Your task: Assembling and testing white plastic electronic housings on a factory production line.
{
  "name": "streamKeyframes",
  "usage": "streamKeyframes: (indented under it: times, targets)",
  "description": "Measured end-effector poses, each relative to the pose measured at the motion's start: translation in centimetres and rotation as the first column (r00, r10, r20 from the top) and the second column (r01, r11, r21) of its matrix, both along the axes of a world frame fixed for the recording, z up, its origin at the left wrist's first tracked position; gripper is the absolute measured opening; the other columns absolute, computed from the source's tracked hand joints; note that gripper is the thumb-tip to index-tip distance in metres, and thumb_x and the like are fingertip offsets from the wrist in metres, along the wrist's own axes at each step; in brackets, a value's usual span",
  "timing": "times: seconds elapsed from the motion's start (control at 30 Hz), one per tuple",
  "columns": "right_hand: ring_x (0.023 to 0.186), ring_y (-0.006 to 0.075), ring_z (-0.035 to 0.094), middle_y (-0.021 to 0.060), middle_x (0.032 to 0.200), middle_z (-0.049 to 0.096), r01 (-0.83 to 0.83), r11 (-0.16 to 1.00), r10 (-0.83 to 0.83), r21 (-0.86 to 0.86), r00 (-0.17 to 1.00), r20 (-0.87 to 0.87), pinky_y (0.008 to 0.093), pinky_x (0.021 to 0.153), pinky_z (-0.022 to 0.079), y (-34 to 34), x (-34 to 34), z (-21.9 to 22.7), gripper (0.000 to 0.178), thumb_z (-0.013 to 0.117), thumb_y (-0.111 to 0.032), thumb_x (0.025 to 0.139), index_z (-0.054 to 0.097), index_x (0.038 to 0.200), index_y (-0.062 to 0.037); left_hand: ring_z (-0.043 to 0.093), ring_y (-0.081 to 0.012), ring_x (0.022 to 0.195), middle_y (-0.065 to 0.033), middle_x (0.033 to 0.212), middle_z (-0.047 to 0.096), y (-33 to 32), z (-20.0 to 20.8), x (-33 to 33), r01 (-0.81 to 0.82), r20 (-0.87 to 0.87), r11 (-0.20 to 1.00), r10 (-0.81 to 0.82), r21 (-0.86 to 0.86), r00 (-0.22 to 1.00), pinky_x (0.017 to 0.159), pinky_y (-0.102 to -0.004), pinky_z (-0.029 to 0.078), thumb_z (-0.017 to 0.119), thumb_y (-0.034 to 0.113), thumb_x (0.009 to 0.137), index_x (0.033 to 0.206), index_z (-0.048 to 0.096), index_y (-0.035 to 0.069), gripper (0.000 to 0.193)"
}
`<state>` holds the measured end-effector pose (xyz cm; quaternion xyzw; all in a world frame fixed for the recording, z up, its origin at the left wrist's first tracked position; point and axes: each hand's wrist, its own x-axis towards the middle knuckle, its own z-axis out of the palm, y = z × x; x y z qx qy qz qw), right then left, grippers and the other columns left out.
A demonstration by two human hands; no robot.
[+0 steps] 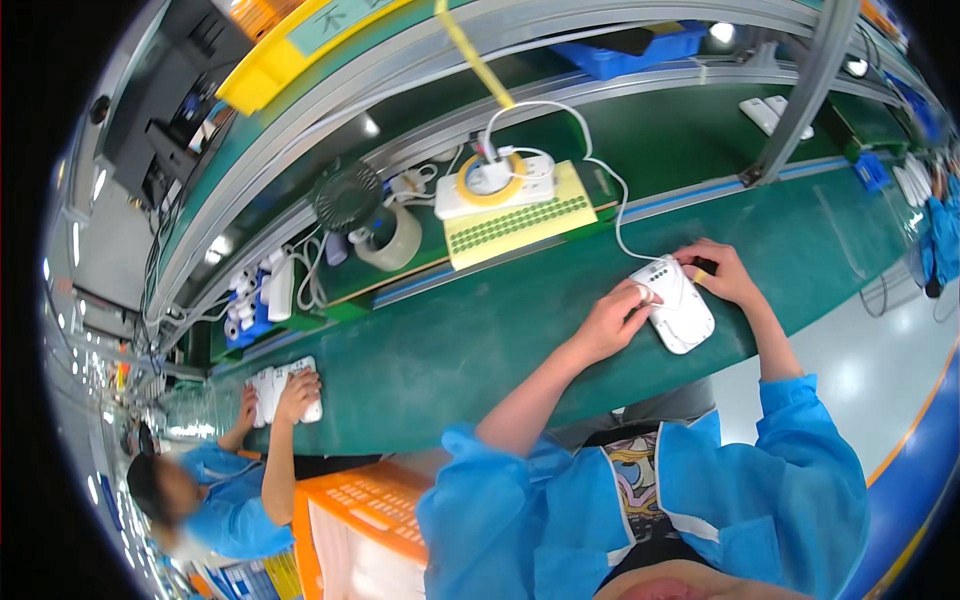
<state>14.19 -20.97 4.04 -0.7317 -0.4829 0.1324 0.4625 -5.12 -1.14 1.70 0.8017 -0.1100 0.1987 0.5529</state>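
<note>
A white plastic device with rounded ends and a row of small dark openings near its far end lies tilted on the green bench top. My left hand grips its left side, fingers bent and closed, with a white cover on one fingertip. My right hand curls round the far right edge, thumb and forefinger against the device; a yellowish band shows on a finger. From the far end of the device, a white cable runs up to a power strip on the shelf. The fingers hide part of the device.
A yellow tape roll and yellow sheet lie by the power strip. Left of them stands a small fan. At left, a co-worker's hands hold white pieces. An orange crate sits beside me; a metal post rises at right.
</note>
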Motion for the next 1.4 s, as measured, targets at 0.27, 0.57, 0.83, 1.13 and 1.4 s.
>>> streamKeyframes:
  times: [0.27,0.57,0.83,1.13,1.4]
  targets:
    - [0.083,0.023,0.066,0.0118,0.095,0.072,-0.012,1.0,0.01,0.028,0.997,0.075,0.033,0.076,0.053,0.0,0.2,-0.3,0.025,0.071,-0.006,0.086,0.076,0.11,-0.0013,0.065,-0.032,0.106,-0.0129,0.107,0.07,-0.2,-0.2,0.1,-0.004,-0.012,1.0,0.004,-0.013,1.0,0.092,-0.0409,0.053,0.064,0.003,0.097,0.111,0.069,0.004,0.015]
    - [0.084,0.0224,0.065,0.0123,0.093,0.07,0.002,1.0,-0.002,-0.003,0.999,-0.044,0.0326,0.078,0.052,0.0,0.0,0.0,0.028,0.071,-0.002,0.085,0.075,0.112,-0.0007,0.065,-0.0329,0.107,-0.0137,0.108,0.069,0.0,0.1,-0.1,0.009,-0.01,1.0,-0.009,-0.018,1.0,0.09,-0.0414,0.053,0.064,0.003,0.097,0.111,0.069,0.004,0.015]
    - [0.084,0.0216,0.065,0.0116,0.093,0.07,0.0,1.0,0.0,-0.003,0.999,-0.043,0.0318,0.078,0.052,-0.1,0.1,-0.3,0.028,0.072,-0.003,0.086,0.075,0.113,-0.0012,0.066,-0.0371,0.106,-0.018,0.107,0.069,-0.1,0.7,-0.3,0.005,-0.005,1.0,-0.005,-0.027,1.0,0.089,-0.044,0.054,0.064,0.005,0.096,0.104,0.066,-0.001,0.01]
    - [0.085,0.021,0.065,0.011,0.094,0.07,0.017,1.0,-0.017,-0.007,0.999,-0.042,0.0308,0.078,0.052,-0.3,0.2,-0.4,0.027,0.072,-0.002,0.087,0.075,0.114,-0.002,0.066,-0.0372,0.107,-0.0177,0.107,0.069,-0.2,0.3,0.2,0.01,0.01,1.0,-0.009,-0.024,1.0,0.09,-0.0441,0.054,0.065,0.005,0.096,0.103,0.067,-0.001,0.01]
    - [0.084,0.0215,0.066,0.0108,0.092,0.071,0.003,1.0,-0.003,0.0,1.0,-0.024,0.0319,0.077,0.053,0.4,0.3,-0.5,0.027,0.074,-0.004,0.086,0.075,0.113,-0.0019,0.064,-0.0335,0.108,-0.0136,0.107,0.069,0.2,0.2,-0.2,0.006,-0.013,1.0,-0.007,-0.027,1.0,0.093,-0.0422,0.053,0.064,0.002,0.095,0.11,0.069,0.003,0.015]
